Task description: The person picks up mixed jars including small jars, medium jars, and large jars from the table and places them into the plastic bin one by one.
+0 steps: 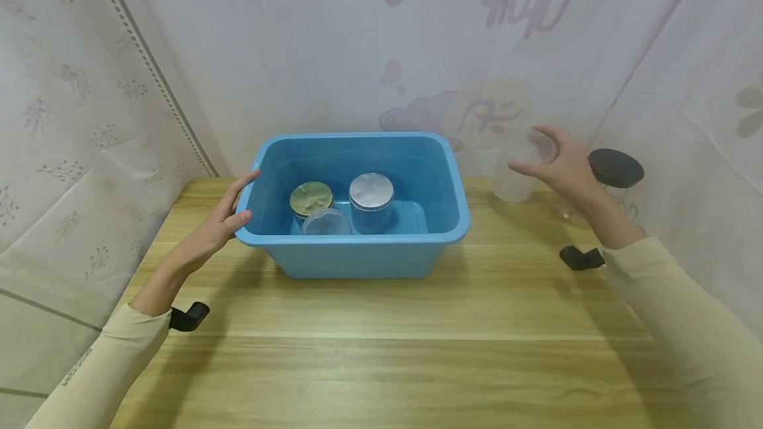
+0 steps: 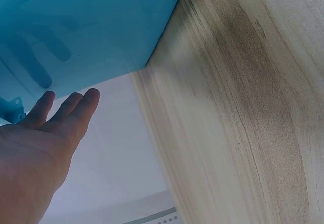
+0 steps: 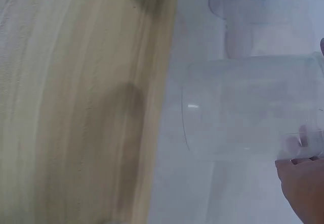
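Observation:
My left hand (image 1: pixel 217 220) rests at the left end of a blue plastic tub (image 1: pixel 352 257), thumb and forefinger on its rim. In the left wrist view, the other fingers (image 2: pixel 83 107) stretch out straight beside the tub's outer wall. On the right, my right hand (image 1: pixel 566 164) grips a clear, empty plastic jar (image 3: pixel 248 107) around its top end. The jar hangs upright near the table's back edge, its base toward the wood. Inside the tub stand a gold-lidded jar (image 1: pixel 311 197), a silver-lidded jar (image 1: pixel 371 194) and a clear-topped container (image 1: pixel 326 222).
Behind my right forearm stands a clear jar with a black lid (image 1: pixel 616 168). A pale printed cloth (image 1: pixel 316 38) hangs along the back and sides of the wooden table (image 1: pixel 369 363). Black wrist mounts (image 1: pixel 189 316) stick out from both sleeves.

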`<state>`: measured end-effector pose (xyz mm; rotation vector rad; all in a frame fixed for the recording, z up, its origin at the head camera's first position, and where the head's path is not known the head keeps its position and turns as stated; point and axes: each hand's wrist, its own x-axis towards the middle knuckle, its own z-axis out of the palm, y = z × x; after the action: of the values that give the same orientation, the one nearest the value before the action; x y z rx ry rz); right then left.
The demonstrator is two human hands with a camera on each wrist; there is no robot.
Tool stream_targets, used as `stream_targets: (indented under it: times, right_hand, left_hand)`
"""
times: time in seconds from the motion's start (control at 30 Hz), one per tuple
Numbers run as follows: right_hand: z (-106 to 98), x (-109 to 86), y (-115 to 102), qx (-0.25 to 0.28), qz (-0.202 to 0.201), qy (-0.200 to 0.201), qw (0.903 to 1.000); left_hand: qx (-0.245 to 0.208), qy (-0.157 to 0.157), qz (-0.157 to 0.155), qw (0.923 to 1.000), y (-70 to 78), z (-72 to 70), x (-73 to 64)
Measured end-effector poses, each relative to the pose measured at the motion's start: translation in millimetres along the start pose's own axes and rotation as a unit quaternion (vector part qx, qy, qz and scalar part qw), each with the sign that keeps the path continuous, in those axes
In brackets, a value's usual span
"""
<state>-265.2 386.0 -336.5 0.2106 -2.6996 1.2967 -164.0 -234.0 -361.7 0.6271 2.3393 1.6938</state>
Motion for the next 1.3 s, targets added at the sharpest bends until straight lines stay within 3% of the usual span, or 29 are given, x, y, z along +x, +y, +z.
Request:
stream_targets:
  times: [0.37,0.67,1.1,1.3]
  right_hand:
    - [2,9.3,-21,0.014,-0.04,-0.021,0.9989]
    - [2,17.1,-34,0.022,-0.045,-0.045,0.9977]
    - [-5,21.9,-60,0.033,-0.062,-0.04,0.9967]
    - [-8,23.0,-72,0.021,-0.098,-0.044,0.9939]
  left_hand:
    - [-0.003,0.0,0.0,1.0,-2.2,0.6,0.8]
    - [0.003,0.0,0.0,1.0,-3.1,-0.7,0.2]
    - [-0.015,0.001,0.005,0.9999,-1.4,1.7,1.8]
    - [-0.016,0.0,0.008,0.9998,-1.5,1.1,0.9]
